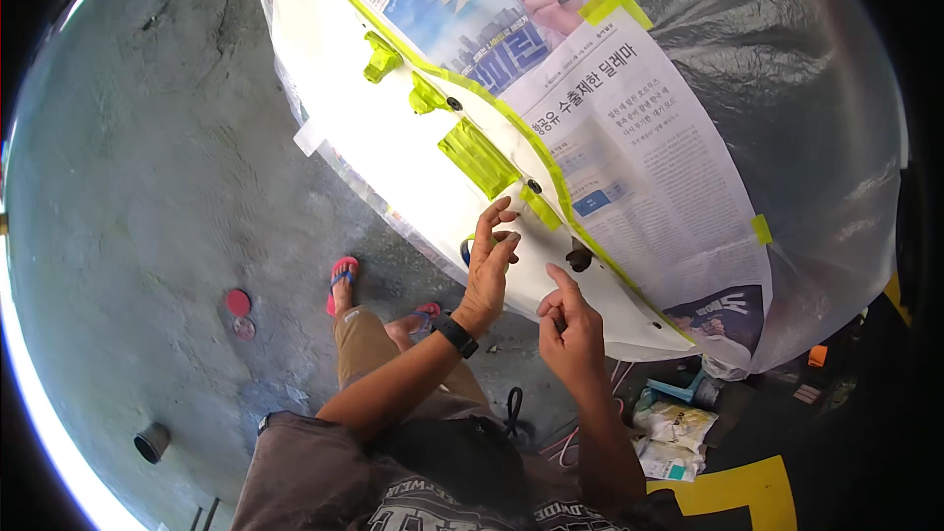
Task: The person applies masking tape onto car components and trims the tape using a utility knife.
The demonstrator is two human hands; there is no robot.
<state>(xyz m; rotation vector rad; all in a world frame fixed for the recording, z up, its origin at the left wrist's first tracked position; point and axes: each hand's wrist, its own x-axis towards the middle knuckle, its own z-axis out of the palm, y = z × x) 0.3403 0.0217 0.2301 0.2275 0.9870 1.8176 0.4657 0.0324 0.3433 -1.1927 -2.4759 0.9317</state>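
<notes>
In front of me is a glossy white curved panel (526, 265), masked along its edge with a long yellow-green tape line (551, 162). My left hand (484, 270) is raised over its lower part, fingers bent and apart. A dark, curved edge of something shows beside that hand, mostly hidden by it. My right hand (573, 334) is at the panel's lower edge, index finger stretched out and the others curled in. Something dark shows among those curled fingers, too small to name. A dark knob-like part (579, 256) sticks out of the panel just above the right fingertip.
Newspaper sheets (639, 157) cover the area right of the tape line, with clear plastic film (826, 138) beyond. Tape patches (479, 157) sit on the panel. On the grey floor (197, 206) are a black cup (151, 442) and a red disc (238, 302). Bags (674, 428) lie lower right.
</notes>
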